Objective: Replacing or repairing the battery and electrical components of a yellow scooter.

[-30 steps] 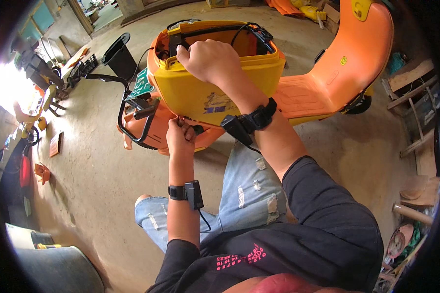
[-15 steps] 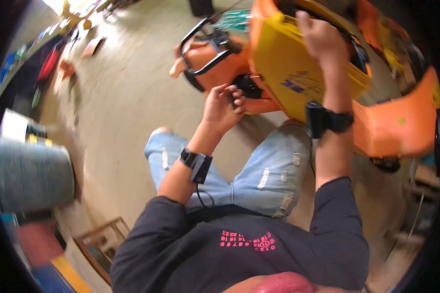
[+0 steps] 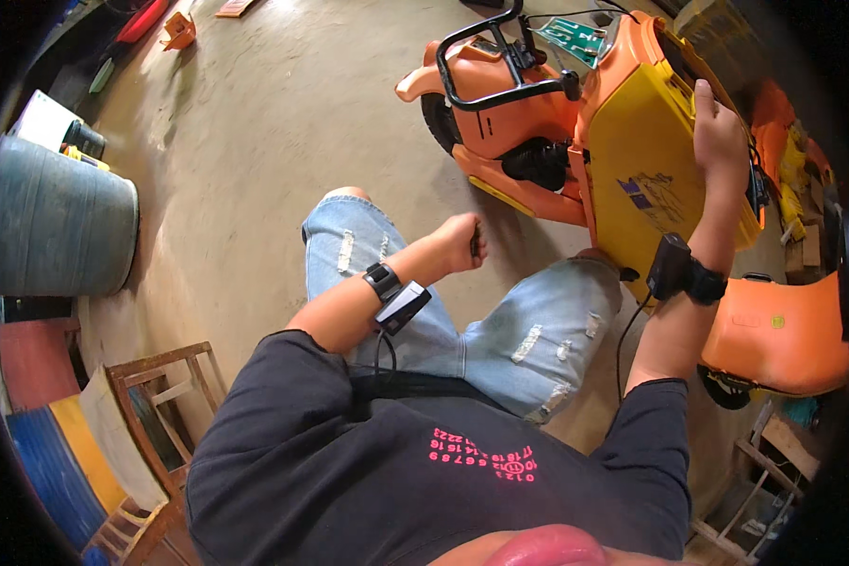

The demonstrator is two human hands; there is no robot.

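My left hand [image 3: 462, 242] is closed in a fist above my thighs, clear of the vehicle. A small dark thing shows among its fingers, too little of it to name. At the upper right stands an orange scooter-like vehicle [image 3: 509, 104] with a large yellow side panel [image 3: 646, 179]. My right hand [image 3: 720, 137] is closed over the panel's upper right edge, thumb pointing up; its other fingers are mostly hidden. A black tubular frame [image 3: 453, 80] and a green plate [image 3: 575, 40] sit at the vehicle's far end.
An orange seat-shaped part [image 3: 774, 335] lies right of my right forearm. A large grey-blue tub [image 3: 61, 222] stands at the left. A wooden chair frame [image 3: 165, 377] is at the lower left. Small orange pieces [image 3: 178, 32] lie on the far floor.
My left hand has drawn back from beside the vehicle toward my lap and closed tighter. My right hand stays on the panel's edge. The whole view has shifted, setting the vehicle farther right.
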